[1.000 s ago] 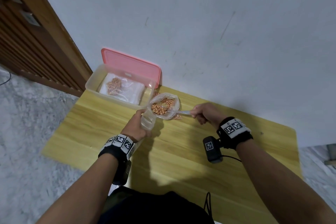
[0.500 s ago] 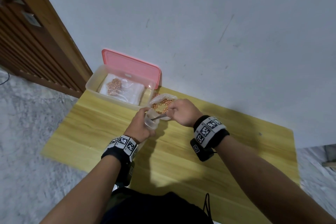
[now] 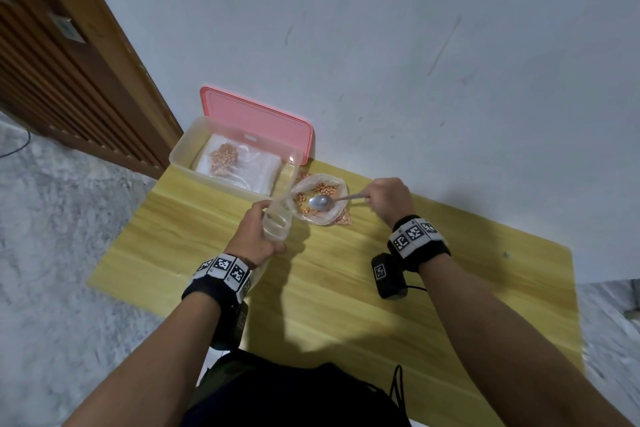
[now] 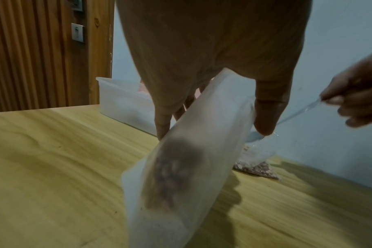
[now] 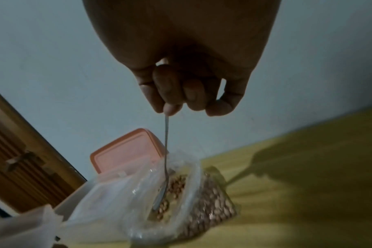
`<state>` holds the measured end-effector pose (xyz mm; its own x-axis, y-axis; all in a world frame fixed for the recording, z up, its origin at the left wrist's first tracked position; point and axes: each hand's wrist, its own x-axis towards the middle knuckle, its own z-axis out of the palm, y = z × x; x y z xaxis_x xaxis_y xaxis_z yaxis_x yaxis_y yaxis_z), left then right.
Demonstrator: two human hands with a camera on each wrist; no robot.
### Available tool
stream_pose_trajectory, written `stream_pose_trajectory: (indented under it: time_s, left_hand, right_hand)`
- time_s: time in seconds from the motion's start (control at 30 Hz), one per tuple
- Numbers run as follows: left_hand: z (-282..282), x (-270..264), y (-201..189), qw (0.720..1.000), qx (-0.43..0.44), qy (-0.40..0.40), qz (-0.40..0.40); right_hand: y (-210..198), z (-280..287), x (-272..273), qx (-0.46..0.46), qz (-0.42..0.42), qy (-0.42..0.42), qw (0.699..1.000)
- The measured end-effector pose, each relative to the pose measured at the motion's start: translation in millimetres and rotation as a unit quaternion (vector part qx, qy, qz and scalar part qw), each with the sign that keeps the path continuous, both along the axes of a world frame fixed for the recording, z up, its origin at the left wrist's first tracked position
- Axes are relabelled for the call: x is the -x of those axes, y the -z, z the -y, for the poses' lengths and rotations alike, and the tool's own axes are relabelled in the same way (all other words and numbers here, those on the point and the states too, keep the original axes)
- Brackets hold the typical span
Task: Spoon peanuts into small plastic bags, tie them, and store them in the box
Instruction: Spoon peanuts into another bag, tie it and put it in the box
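My left hand grips a small clear plastic bag by its open mouth; in the left wrist view this small bag hangs down with some peanuts inside. My right hand pinches the handle of a metal spoon. The spoon's bowl is over the peanuts in the large open peanut bag on the table; in the right wrist view the spoon dips into that large bag. A clear box holds a filled bag of peanuts.
The box's pink lid leans against the wall behind the box. The wooden table stands against a grey wall, with a wooden door at the left. A black device with a cable lies under my right wrist.
My right hand has pulled the spoon back out of the small bag and moved right. The spoon's bowl is now over the large peanut bag. The left hand has kept its hold.
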<state>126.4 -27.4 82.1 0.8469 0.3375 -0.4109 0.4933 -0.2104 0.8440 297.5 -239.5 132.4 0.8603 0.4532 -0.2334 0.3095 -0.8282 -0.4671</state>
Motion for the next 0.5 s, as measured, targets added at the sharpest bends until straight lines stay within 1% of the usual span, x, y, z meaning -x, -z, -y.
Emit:
stream_pose_trajectory:
  time_s: [0.07,0.1,0.17,0.27,0.4,0.43,0.47,0.5]
  left_hand:
    - [2,1,0,1.000,0.004,0.001,0.002]
    - [2,1,0,1.000,0.006,0.003,0.002]
    - [4,0,-2,1.000,0.012,0.002,0.000]
    - [6,-3,-7,0.999,0.030,-0.016,0.001]
    - [6,-9,-15,0.999,0.032,-0.027,0.006]
    - [6,-12,-17,0.999,0.028,-0.024,0.010]
    - [6,-14,-19,0.999,0.024,-0.020,0.014]
    - [7,-17,-22,1.000,0.020,-0.016,0.017]
  right_hand:
    - [15,-6,0,-0.021,-0.097,0.098,0.990]
    - [22,-11,2,-0.030,-0.132,0.123,0.983]
    - [28,-21,9,-0.051,-0.174,0.156,0.971]
    - [31,-29,17,-0.135,-0.210,0.219,0.943]
    - [31,-32,18,-0.189,-0.258,0.283,0.904]
    - [28,-30,19,-0.192,-0.255,0.299,0.899]
    - [25,-28,19,-0.184,-0.232,0.300,0.907]
    - [17,-26,23,-0.168,-0.199,0.283,0.923]
